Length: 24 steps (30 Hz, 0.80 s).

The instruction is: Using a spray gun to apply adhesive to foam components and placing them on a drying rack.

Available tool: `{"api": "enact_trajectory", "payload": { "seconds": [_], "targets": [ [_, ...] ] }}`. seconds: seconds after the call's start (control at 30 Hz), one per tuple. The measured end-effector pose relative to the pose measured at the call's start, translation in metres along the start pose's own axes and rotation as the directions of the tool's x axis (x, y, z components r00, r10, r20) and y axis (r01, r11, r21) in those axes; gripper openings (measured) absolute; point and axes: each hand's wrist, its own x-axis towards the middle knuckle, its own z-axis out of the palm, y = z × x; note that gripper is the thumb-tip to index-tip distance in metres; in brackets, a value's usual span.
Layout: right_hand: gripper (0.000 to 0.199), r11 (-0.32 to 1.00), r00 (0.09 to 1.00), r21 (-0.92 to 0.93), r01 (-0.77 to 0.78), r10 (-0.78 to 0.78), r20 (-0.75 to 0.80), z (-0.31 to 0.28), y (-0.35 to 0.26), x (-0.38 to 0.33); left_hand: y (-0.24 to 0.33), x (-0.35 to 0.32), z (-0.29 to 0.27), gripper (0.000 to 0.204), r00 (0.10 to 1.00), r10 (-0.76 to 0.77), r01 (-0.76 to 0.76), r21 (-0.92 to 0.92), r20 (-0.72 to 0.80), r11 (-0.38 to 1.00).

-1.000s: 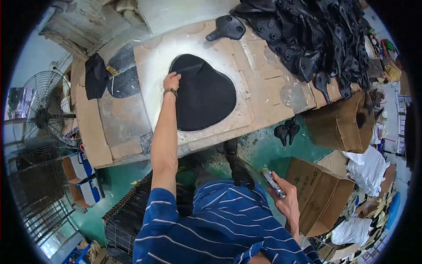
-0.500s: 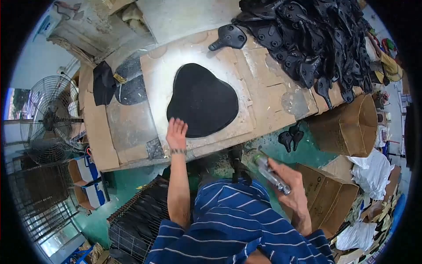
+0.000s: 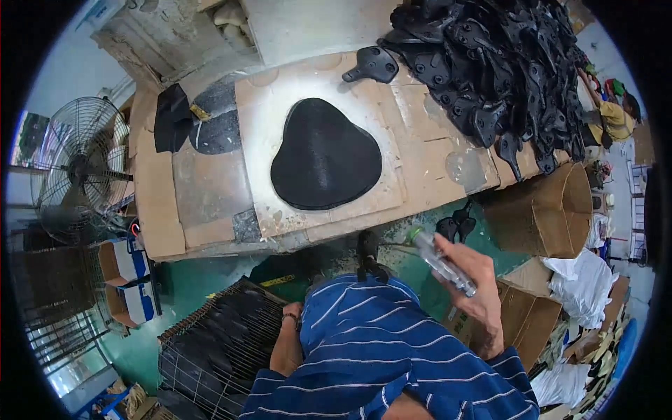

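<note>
A black saddle-shaped pad (image 3: 325, 157) lies flat on the pale, whitish board (image 3: 262, 210) on the table. Held beyond the table's near edge, my right hand (image 3: 479, 280) is closed round a slim, see-through, silvery tubular tool with a green end (image 3: 442, 262); blur hides its exact kind. Down at my left side, my left hand (image 3: 292, 310) is beside my shirt and the wire basket (image 3: 203, 357) of dark, flat pieces. Its fingers are mostly hidden, so what it touches cannot be told.
A large heap of black moulded saddle bases (image 3: 483, 77) covers the table's right side, with a single base (image 3: 373, 65) beside it. Black scraps (image 3: 173, 119) lie at left. Cardboard boxes (image 3: 535, 210) stand to the right, a wire-caged fan (image 3: 80, 168) at far left.
My left hand has left the pad's near edge and come down to my left side. My right hand still grips the tool, slightly shifted. The pad now shows a faint sheen.
</note>
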Motion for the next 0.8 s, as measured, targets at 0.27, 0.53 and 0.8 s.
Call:
{"api": "enact_trajectory", "payload": {
  "seconds": [0.27,0.53,0.8],
  "targets": [
    [0.063,0.991,0.982,-0.071,-0.115,0.102,-0.16,-0.026,-0.003,-0.036,-0.012,0.017,-0.018,0.027,0.926,-0.305,0.117,-0.601,-0.222,0.79],
    [0.073,0.998,0.987,-0.013,-0.066,0.067,0.144,-0.012,-0.014,-0.045,0.097,0.08,-0.197,0.026,0.849,-0.071,-0.265,-0.537,-0.524,0.801],
    [0.079,0.997,0.982,0.006,0.075,-0.075,0.175,0.008,-0.027,0.007,0.194,0.049,-0.262,0.034,0.899,0.203,-0.283,-0.162,-0.388,0.945]
  ]
}}
